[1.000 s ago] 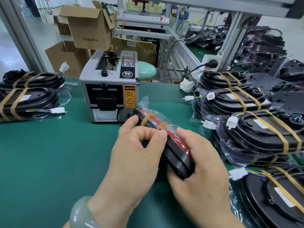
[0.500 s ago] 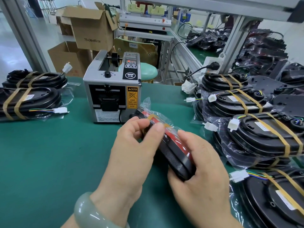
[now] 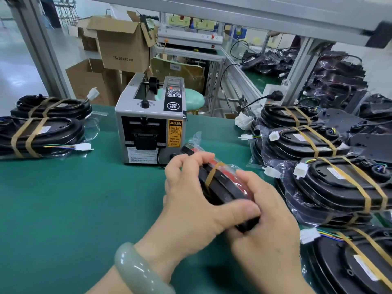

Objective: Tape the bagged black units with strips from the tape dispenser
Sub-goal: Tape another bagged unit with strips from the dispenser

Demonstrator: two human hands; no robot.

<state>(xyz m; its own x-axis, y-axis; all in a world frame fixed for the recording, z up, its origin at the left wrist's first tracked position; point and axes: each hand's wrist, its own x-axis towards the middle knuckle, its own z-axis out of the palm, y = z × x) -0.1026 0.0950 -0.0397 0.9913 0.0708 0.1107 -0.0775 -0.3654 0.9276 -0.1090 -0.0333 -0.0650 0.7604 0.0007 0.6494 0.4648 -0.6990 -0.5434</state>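
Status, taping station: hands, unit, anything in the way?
Left hand, right hand both grip bagged unit, on edge. One tape strip showing. Tape dispenser behind, outlet unblocked.

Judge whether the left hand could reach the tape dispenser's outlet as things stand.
Probably yes: only bare green mat lies between left hand and tape dispenser, though its fingers grip the bagged unit.

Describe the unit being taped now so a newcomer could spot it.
Find the grey tape dispenser on the green table. Just in front of it, the left hand and right hand hold one bagged unit. It alone is tipped up on edge, showing a red face; the other units lie flat.
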